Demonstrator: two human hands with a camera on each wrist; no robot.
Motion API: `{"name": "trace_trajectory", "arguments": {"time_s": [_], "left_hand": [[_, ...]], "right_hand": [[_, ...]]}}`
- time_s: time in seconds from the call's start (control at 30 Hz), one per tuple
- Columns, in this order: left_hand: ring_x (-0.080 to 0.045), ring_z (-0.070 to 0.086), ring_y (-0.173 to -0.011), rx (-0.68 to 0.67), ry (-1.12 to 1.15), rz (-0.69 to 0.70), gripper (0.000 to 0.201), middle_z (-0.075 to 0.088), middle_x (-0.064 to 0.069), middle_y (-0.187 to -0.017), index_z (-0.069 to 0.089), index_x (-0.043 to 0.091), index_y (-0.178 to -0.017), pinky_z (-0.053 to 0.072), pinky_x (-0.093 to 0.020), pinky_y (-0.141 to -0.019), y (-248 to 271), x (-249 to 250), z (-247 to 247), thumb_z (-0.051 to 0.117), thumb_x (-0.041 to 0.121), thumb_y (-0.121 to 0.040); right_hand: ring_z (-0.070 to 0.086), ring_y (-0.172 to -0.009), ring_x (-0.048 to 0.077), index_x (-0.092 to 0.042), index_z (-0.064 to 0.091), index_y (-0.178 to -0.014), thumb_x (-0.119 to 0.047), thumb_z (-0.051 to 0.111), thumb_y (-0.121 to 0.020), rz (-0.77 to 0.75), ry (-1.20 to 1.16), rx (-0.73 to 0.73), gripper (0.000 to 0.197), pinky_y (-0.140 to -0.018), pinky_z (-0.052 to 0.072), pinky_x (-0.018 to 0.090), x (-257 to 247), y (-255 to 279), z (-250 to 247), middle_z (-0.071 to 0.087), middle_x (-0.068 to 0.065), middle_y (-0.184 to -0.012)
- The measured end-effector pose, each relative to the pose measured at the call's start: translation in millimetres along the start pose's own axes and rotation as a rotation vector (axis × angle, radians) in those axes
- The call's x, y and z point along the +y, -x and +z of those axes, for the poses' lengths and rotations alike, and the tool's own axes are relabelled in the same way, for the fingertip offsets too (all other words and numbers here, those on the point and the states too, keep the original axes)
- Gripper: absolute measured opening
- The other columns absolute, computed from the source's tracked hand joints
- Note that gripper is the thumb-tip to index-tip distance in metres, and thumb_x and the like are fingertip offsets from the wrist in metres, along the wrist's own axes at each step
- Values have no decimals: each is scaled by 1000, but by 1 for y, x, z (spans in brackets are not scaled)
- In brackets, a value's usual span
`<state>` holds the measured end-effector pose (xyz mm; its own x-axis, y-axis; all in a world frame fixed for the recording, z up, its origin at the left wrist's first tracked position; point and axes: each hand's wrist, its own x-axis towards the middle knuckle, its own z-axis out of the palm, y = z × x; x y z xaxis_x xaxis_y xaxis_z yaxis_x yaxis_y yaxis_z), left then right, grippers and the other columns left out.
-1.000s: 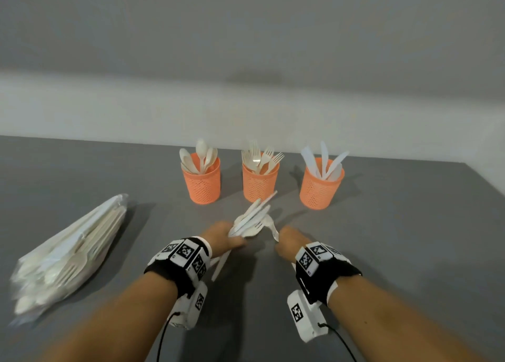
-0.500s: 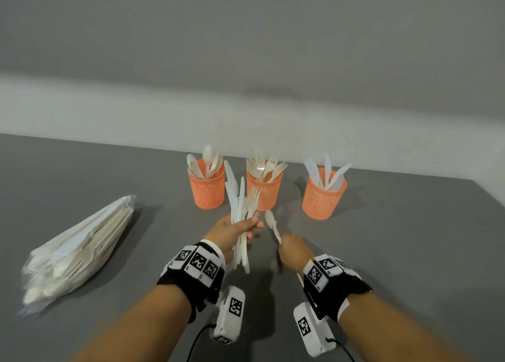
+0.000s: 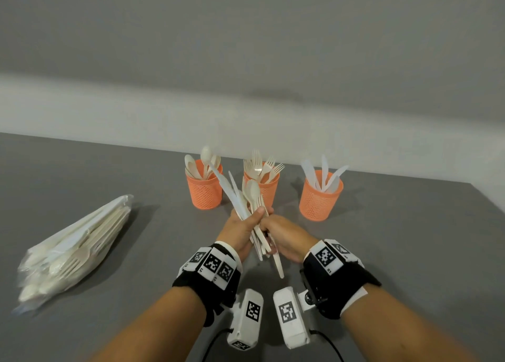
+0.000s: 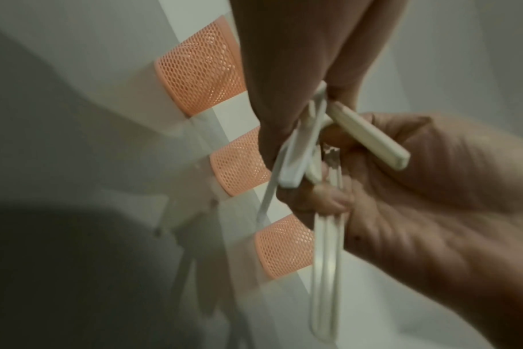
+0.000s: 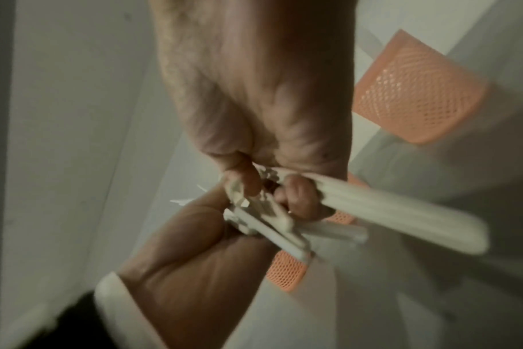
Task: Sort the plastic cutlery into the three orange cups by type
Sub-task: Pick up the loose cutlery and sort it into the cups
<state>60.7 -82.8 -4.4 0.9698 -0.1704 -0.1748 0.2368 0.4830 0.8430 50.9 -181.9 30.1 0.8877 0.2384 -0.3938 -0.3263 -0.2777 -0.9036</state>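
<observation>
Above the grey bench, just in front of the three orange cups, my two hands meet around one bundle of plastic cutlery. My left hand is curled tight round the middle of the bundle, thumb across the front, so the knife blades, a spoon bowl and fork tines fan upward and away from me, tilted a little left. My right hand is also curled, its fingers pinching the handle ends that stick out below my left fist; which single piece it grips I cannot tell. Both wrists are raised off the bench, forearms angling inward, knuckles touching.

Behind the bundle stand the cups in a row: the left cup holds spoons, the middle cup forks, the right cup knives, all handles down. Well to my left a clear bag of more cutlery lies flat on the bench.
</observation>
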Motion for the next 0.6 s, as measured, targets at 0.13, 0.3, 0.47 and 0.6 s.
{"name": "trace_trajectory", "arguments": {"time_s": [0.13, 0.3, 0.47, 0.6], "left_hand": [[-19, 67, -83, -78, -74, -5, 30, 65, -13, -92, 53, -5, -117, 56, -32, -80, 1, 1, 4, 54, 0, -87], [-24, 63, -75, 47, -152, 24, 8, 66, -10, -76, 61, 1, -89, 57, -27, -64, -1, 3, 5, 56, -3, -85], [-2, 63, -56, 160, -215, 170, 15, 61, -5, -69, 60, 8, -80, 50, -13, -53, -3, 14, 15, 52, -2, -87], [0, 57, -62, 172, -418, 298, 16, 58, 2, -66, 55, 6, -86, 42, -4, -47, -5, 10, 25, 42, 12, -93]], "right_hand": [[45, -53, 18, -4, 48, -113, 19, 24, -67, 65, -29, -96, 57, -47, 35, 26, -6, 4, -7, 44, 10, -68], [52, -69, 23, 0, 51, -116, 14, 33, -71, 62, 130, -52, 50, -60, 44, 32, -9, 4, -7, 54, 17, -80], [52, -87, 14, -7, 53, -102, -16, 58, -85, -484, 430, 515, 20, -80, 50, 29, -22, 7, -6, 46, 0, -101], [49, -87, 11, -7, 54, -109, -32, 65, -82, -553, 507, 428, 39, -64, 35, 13, -37, 7, 4, 51, 1, -100]]}}
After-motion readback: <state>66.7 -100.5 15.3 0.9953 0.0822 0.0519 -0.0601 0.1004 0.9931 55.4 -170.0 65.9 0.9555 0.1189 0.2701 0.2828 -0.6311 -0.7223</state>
